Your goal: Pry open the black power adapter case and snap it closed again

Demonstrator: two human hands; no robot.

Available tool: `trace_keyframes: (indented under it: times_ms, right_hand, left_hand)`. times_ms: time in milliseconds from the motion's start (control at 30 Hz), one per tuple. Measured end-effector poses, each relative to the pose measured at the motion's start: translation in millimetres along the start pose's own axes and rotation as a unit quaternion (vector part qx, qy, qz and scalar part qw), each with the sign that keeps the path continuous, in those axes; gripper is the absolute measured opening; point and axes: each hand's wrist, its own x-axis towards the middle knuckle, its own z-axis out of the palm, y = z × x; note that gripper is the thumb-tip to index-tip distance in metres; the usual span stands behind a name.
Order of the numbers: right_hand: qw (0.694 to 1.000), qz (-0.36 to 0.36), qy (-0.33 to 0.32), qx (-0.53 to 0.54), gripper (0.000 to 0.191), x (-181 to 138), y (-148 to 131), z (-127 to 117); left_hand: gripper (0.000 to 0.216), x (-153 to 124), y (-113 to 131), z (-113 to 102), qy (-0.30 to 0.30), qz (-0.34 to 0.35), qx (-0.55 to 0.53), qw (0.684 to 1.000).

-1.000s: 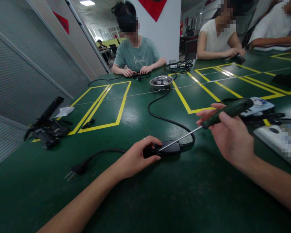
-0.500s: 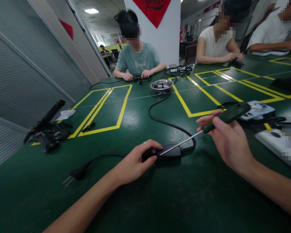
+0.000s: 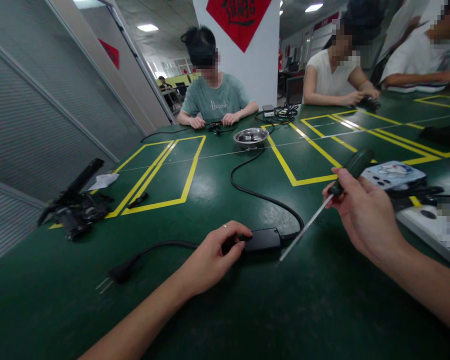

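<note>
Right hand closed round handle of screwdriver, shaft slanting down-left, tip just off near right corner of black box; tip's contact with worktop hard to tell. Black box left of right hand, long axis roughly left-right. Left hand nearer, thumb and forefinger pinched on left end. Behind shaft, at right end: cord. Further left: plug. Beyond, well apart: steel bowl.

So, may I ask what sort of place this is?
It looks like a shared workroom, perhaps inside an office: a green table marked with yellow lines, a screwdriver in the right hand, and several people seated around the table.
</note>
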Motion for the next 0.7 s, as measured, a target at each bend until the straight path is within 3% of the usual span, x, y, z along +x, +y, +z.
trace_keyframes:
  times_ms: [100,200,300,467,600,700]
  right_hand:
    - [0.992,-0.041,-0.025,-0.113,0.029,9,5,-8]
    - [0.958,-0.078,-0.081,-0.265,0.035,14,10,-14]
    - [0.905,-0.102,-0.116,-0.396,0.037,18,14,-17]
    - [0.79,-0.111,-0.159,-0.581,0.04,31,23,-22]
    - [0.701,-0.112,-0.198,-0.676,0.044,39,34,-27]
    - [0.678,-0.121,-0.201,-0.696,0.05,40,39,-28]
  left_hand:
    - [0.022,-2,4,3,0.016,0.034,0.056,0.998]
    - [0.035,-3,7,9,0.027,0.077,0.147,0.986]
    - [0.05,-1,8,17,0.019,0.114,0.197,0.974]
    - [0.044,2,9,20,-0.018,0.127,0.206,0.97]
    - [0.044,-2,8,1,-0.032,0.121,0.233,0.964]
    - [0.045,-7,3,-33,-0.001,0.083,0.268,0.96]
